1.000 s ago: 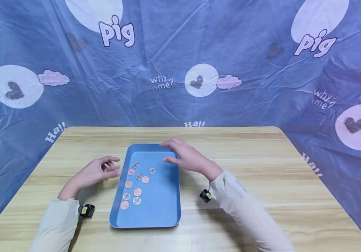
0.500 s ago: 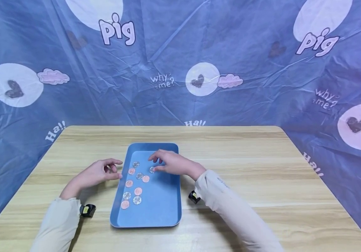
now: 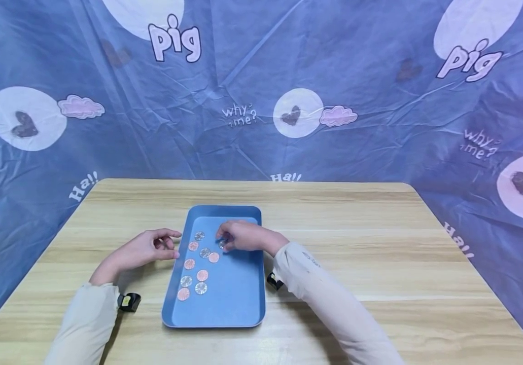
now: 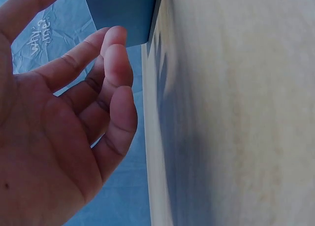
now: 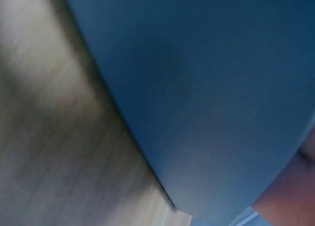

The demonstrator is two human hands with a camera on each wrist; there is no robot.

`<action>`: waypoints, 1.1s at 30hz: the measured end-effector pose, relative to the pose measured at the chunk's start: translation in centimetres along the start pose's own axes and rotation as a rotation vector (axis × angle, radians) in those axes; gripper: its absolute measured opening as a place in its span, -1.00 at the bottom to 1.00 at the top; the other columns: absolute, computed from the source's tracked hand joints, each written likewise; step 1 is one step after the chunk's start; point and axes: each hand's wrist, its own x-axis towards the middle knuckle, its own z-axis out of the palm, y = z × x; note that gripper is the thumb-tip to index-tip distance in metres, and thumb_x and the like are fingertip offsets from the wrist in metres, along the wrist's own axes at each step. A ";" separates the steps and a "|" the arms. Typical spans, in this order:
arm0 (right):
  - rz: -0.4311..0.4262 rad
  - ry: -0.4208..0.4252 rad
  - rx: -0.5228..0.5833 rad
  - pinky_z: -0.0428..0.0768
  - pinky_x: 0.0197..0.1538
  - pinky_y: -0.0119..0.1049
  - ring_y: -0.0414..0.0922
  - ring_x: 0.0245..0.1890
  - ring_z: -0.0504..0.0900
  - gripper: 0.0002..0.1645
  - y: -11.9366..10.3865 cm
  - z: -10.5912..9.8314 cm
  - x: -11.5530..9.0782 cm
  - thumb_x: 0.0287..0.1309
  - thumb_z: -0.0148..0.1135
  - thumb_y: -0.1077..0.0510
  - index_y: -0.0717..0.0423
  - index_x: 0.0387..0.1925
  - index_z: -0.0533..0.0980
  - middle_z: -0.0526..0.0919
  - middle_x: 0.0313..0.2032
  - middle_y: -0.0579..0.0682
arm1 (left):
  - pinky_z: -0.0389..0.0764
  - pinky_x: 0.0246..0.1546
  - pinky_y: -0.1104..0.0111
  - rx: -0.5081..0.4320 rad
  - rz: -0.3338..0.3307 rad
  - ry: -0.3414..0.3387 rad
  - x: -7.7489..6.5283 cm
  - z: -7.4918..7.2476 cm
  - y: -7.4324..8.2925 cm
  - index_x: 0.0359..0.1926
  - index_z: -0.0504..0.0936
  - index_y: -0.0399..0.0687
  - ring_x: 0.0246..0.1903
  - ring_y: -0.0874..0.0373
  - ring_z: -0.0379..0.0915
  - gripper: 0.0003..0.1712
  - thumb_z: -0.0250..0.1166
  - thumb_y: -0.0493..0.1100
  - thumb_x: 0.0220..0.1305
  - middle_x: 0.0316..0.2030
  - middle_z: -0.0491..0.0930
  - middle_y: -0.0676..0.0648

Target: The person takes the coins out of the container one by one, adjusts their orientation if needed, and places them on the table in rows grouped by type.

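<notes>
In the head view, my right hand (image 3: 245, 235) is inside the blue tray (image 3: 229, 306), fingers curled and thumb and fingertips at the edges of a silver coin (image 3: 222, 244). Part of that coin is hidden by the thumb. Left of it lie several more silver coins (image 3: 201, 288) and several copper-coloured coins (image 3: 189, 263), flat on the tray floor. My left hand (image 3: 144, 248) is beside the tray's left rim, its fingers loosely bent and holding nothing. The left wrist view shows its fingertips (image 4: 118, 63) close to the tray's outer wall (image 4: 123, 12).
The tray stands on a light wooden table (image 3: 361, 243). A blue printed cloth (image 3: 243, 61) hangs behind the table and at its sides. In the right wrist view, the tray's side wall (image 5: 197, 98) blocks most of the right hand.
My right hand has come down and left from the tray's far right rim to the silver coin, its fingers curling in. My left hand has shifted slightly closer to the left rim.
</notes>
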 end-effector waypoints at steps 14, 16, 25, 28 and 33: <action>0.004 0.004 -0.061 0.47 0.01 -0.44 -0.25 -0.15 0.52 -0.79 1.1 0.8 1.1 0.15 0.34 0.15 0.05 -0.15 0.61 0.58 -0.15 -0.10 | 0.43 -0.32 0.46 -0.061 0.040 -0.048 0.3 0.1 0.0 0.27 0.35 -0.42 -0.34 0.23 0.40 -0.26 0.37 -0.11 0.16 -0.23 0.55 -0.10; 0.008 0.003 -0.057 0.47 -0.01 -0.43 -0.25 -0.17 0.51 -0.81 1.0 0.8 1.1 0.15 0.34 0.15 0.05 -0.18 0.60 0.57 -0.17 -0.10 | 0.44 -0.32 0.46 -0.063 0.039 -0.053 0.3 0.1 -0.1 0.27 0.34 -0.42 -0.35 0.23 0.41 -0.25 0.38 -0.11 0.16 -0.23 0.56 -0.10; 0.022 -0.018 -0.078 0.44 -0.06 -0.43 -0.26 -0.24 0.45 -0.90 0.8 0.9 1.3 0.13 0.36 0.15 0.02 -0.30 0.60 0.53 -0.26 -0.15 | 0.43 -0.33 0.45 -0.079 0.035 -0.061 0.0 0.1 -0.4 0.28 0.32 -0.43 -0.36 0.24 0.40 -0.23 0.37 -0.12 0.15 -0.25 0.55 -0.09; 0.019 -0.030 -0.091 0.44 -0.06 -0.42 -0.26 -0.25 0.45 -0.97 0.8 0.9 1.3 0.17 0.32 0.16 -0.02 -0.38 0.62 0.52 -0.26 -0.16 | 0.43 -0.32 0.45 -0.086 0.032 -0.065 0.1 0.1 -0.3 0.31 0.29 -0.41 -0.35 0.24 0.40 -0.21 0.37 -0.12 0.16 -0.23 0.55 -0.10; 0.029 -0.020 -0.061 0.45 -0.10 -0.43 -0.27 -0.28 0.46 -0.94 1.0 1.1 1.2 0.18 0.31 0.18 -0.03 -0.39 0.58 0.53 -0.29 -0.16 | 0.45 -0.30 0.45 -0.108 0.041 -0.078 0.2 0.1 -0.2 0.35 0.22 -0.41 -0.32 0.22 0.42 -0.16 0.37 -0.14 0.17 -0.18 0.54 -0.15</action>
